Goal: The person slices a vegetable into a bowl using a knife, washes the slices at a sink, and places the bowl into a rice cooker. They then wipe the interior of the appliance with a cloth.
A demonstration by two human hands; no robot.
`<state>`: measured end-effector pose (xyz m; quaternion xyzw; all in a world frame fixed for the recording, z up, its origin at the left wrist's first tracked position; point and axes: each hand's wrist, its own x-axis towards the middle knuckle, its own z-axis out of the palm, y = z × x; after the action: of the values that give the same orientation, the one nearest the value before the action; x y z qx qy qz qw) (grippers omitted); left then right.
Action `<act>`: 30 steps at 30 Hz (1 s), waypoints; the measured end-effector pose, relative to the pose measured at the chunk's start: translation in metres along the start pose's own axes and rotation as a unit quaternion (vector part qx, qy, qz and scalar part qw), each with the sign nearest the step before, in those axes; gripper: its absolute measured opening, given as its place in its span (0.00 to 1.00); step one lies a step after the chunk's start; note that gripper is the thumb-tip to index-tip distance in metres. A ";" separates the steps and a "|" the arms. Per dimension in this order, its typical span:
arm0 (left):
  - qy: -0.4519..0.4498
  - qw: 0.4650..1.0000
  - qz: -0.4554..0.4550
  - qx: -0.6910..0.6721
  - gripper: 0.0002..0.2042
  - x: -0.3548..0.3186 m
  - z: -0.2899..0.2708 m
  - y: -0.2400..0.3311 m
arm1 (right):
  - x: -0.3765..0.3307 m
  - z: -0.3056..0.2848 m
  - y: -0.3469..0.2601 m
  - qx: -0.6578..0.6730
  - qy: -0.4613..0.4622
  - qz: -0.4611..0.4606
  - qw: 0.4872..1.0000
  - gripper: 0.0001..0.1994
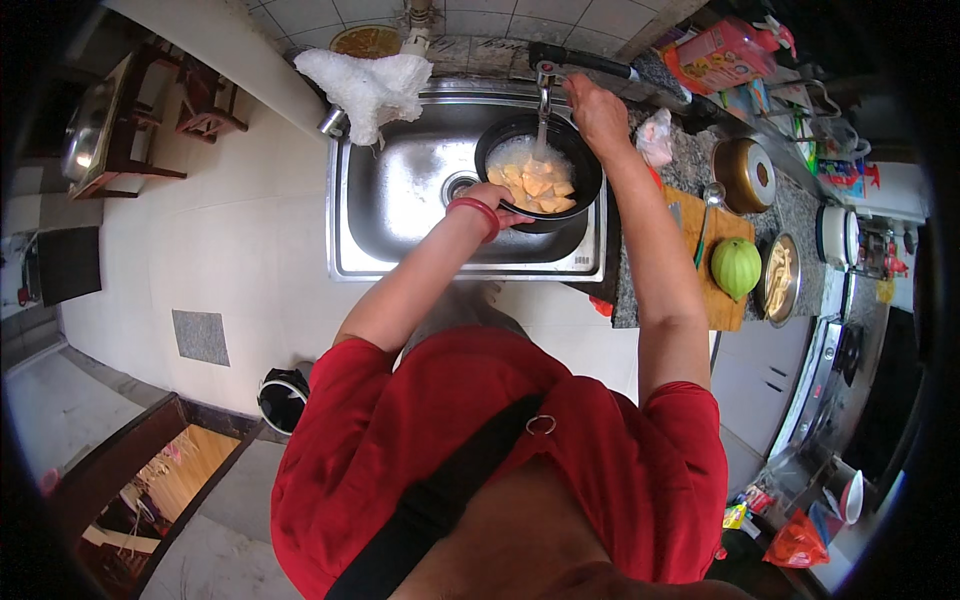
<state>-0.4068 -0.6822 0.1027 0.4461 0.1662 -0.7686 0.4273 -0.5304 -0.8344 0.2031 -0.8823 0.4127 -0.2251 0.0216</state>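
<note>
A round black bowl sits in the sink's right part, holding pale orange chunks in cloudy water. Water runs into it from the chrome tap. My left hand, with a red bangle at the wrist, grips the bowl's near left rim, thumb inside and fingers partly hidden beneath. My right hand is raised beside the tap, its fingers curled at the dark tap handle; the fingertips are partly hidden.
A white cloth drapes at the sink's far left corner. On the right counter are a cutting board with a green round vegetable, a ladle, a metal bowl of pale strips and a brownish pot.
</note>
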 end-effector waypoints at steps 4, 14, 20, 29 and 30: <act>0.000 1.000 0.014 -0.010 0.21 -0.002 0.003 -0.002 | 0.000 -0.001 -0.003 -0.014 0.001 0.008 1.000 0.07; -0.030 0.999 0.007 -0.032 0.22 0.002 0.006 -0.006 | 0.000 0.005 0.002 -0.041 -0.003 0.008 0.999 0.11; -0.048 0.999 0.005 -0.025 0.22 0.011 0.002 -0.007 | 0.001 0.006 0.003 -0.033 -0.005 0.010 0.999 0.11; 0.002 1.000 0.025 -0.001 0.19 -0.007 0.012 -0.003 | 0.000 0.006 0.000 -0.024 0.013 0.017 1.000 0.11; 0.006 1.000 0.023 -0.003 0.19 -0.007 0.012 -0.002 | 0.000 0.007 -0.001 -0.019 0.018 0.018 0.999 0.11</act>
<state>-0.4135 -0.6847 0.1148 0.4528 0.1605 -0.7554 0.4456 -0.5272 -0.8348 0.1971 -0.8707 0.4334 -0.2327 0.0017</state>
